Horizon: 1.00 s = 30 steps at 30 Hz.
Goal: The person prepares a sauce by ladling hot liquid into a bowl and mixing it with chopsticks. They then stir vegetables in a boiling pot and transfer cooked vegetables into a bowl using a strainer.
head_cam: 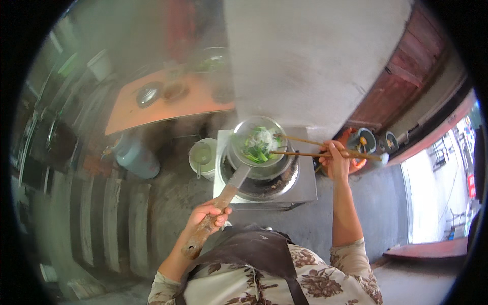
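Note:
My left hand [211, 215] is closed around the wooden handle of a round strainer [236, 127], which is held over a pot [291, 162] on a metal stove [307, 187]. Leafy greens [256, 152] and a pale, whitish clump of food [266, 138] lie in the strainer. Long wooden chopsticks [301, 153] are in my right hand [335, 156]; their tips spread apart, at the right side of the food. Whether the tips touch the food is hard to tell through the steam.
Left of the stove stands a white bucket [209, 174] with a ladle [199, 167] in it. A gas cylinder [139, 160] stands farther left, below an orange tabletop [183, 106] with a metal bowl [149, 94]. Several containers, among them a grey bucket [371, 137], stand at right by the wall.

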Each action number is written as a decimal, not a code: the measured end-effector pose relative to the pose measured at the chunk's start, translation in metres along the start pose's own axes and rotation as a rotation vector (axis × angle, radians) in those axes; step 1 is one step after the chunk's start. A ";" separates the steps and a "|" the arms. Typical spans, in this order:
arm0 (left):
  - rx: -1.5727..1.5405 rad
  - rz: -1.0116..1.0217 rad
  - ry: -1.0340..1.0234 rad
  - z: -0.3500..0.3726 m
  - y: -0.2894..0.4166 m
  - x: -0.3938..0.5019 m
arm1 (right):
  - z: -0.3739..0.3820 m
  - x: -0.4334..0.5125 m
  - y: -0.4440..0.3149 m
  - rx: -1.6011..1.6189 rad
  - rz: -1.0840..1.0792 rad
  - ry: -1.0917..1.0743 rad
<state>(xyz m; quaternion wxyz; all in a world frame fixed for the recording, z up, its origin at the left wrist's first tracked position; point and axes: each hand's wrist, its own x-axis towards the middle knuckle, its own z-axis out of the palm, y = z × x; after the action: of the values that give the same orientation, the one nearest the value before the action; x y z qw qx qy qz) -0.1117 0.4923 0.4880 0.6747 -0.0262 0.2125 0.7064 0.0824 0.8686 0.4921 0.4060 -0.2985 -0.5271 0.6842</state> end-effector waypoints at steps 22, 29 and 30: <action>0.673 0.467 0.107 -0.109 -0.010 0.048 | 0.110 0.065 0.243 1.041 0.274 0.150; 0.893 0.593 0.318 -0.159 0.020 0.102 | 0.143 0.089 0.294 1.020 0.327 0.209; 0.877 0.565 0.332 -0.159 0.030 0.105 | 0.149 0.092 0.290 1.003 0.323 0.233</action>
<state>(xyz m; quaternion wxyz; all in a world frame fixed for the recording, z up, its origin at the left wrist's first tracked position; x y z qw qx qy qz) -0.1892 0.5376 0.3177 0.3635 0.2045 0.5897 0.6916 -0.1574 0.8442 0.2546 0.4443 -0.2193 -0.0344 0.8680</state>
